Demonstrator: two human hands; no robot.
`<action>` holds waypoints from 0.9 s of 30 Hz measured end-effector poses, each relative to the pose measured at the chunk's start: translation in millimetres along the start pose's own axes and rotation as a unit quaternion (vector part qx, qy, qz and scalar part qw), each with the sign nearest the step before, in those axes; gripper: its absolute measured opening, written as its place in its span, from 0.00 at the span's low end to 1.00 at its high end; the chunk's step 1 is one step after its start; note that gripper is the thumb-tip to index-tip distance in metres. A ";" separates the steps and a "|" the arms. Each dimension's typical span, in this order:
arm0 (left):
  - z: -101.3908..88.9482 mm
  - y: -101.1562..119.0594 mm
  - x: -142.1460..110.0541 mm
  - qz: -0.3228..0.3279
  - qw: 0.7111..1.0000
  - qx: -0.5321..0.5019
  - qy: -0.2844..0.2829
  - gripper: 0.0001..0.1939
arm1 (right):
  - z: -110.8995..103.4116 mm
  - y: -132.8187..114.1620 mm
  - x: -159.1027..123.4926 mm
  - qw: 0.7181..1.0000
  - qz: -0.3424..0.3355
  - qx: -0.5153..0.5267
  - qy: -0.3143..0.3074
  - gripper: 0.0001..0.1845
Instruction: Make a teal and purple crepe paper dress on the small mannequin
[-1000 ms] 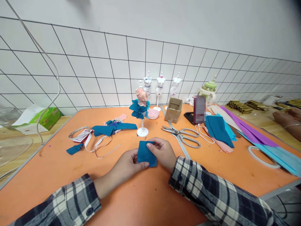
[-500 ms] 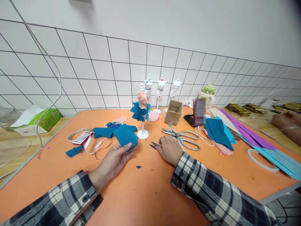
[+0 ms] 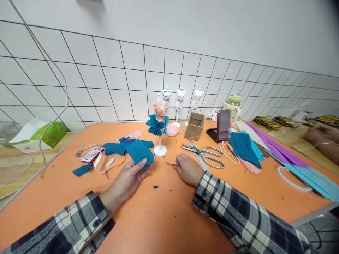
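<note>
My left hand (image 3: pixel 131 179) pinches a piece of teal crepe paper (image 3: pixel 139 152) between thumb and fingers, above the orange table. My right hand (image 3: pixel 190 169) is closed around small scissors (image 3: pixel 172 164); their thin blades point left toward the paper, and the handles are hidden in my fist. Just behind the paper stands a small white mannequin on a stand (image 3: pixel 160 151), dressed in a pink crepe top (image 3: pixel 160 111) and a pleated teal skirt (image 3: pixel 155 125). Large metal scissors (image 3: pixel 205 154) lie behind my right hand. A teal scrap (image 3: pixel 155 187) rests between my wrists.
More mannequins (image 3: pixel 180 96) stand by the wall near a pink bowl (image 3: pixel 172 130) and a cardboard box (image 3: pixel 195 127). Ribbon (image 3: pixel 99 165) and scraps lie left. At right are a phone (image 3: pixel 224 126), a bottle (image 3: pixel 234 103), crepe strips (image 3: pixel 275 144) and another person's hands (image 3: pixel 321 137).
The small scissors have turned in my right hand: their two blades showed apart before and now look like one thin line. My left hand keeps its hold on the paper.
</note>
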State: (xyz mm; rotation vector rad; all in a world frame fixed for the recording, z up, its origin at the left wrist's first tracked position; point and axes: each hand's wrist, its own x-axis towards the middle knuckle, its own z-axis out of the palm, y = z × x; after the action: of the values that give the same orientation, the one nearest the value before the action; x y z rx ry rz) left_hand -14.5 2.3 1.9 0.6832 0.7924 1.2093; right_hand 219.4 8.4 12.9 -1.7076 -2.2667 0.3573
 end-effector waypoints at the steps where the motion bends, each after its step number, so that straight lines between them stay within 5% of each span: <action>1: 0.4 -0.2 -0.6 0.006 1.000 0.002 -0.002 0.10 | 0.7 -4.1 -1.5 0.998 0.002 0.063 -0.007 0.05; 4: 3.1 -0.6 -2.4 0.030 0.999 0.000 -0.013 0.10 | 4.3 -23.1 -12.0 0.948 0.019 0.307 -0.088 0.05; 6: 5.5 -1.2 -3.4 0.038 0.999 -0.002 -0.019 0.09 | 7.6 -36.2 -20.6 0.920 0.016 0.377 -0.106 0.07; 12: 9.9 -6.3 -4.1 0.039 0.999 0.013 0.008 0.09 | 16.5 -48.4 -29.2 0.949 -0.024 0.312 0.028 0.12; 27: 17.1 -9.2 -9.0 0.049 0.998 0.022 -0.024 0.09 | 21.4 -45.9 -25.8 0.957 -0.037 0.286 0.026 0.12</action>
State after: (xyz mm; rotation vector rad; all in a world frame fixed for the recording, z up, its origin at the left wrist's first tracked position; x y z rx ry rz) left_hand 3.2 -9.3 5.5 0.7916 0.7537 1.2630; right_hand 177.4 -29.5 7.6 -1.3081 -1.9210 0.8425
